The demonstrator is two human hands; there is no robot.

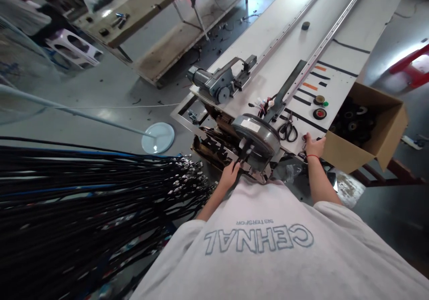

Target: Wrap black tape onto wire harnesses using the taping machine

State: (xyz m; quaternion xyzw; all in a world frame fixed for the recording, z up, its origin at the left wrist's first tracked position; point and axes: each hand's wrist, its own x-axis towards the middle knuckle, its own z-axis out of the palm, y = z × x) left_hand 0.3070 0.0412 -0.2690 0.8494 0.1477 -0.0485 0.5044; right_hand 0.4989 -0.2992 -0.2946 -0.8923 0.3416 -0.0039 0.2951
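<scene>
Left hand closes on a black strip-like piece at the round-housed machine, likely steadying it; right hand at table edge, hold unclear; scissors lie between, probably for easy reach.

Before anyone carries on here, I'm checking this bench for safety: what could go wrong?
The left hand is close to the round drum; if that turns, the hand could get pinched.
The scissors lie on the table near the right hand, so a sideways sweep might catch them.
The black cables spread on the left; an elbow could snag them.
</scene>
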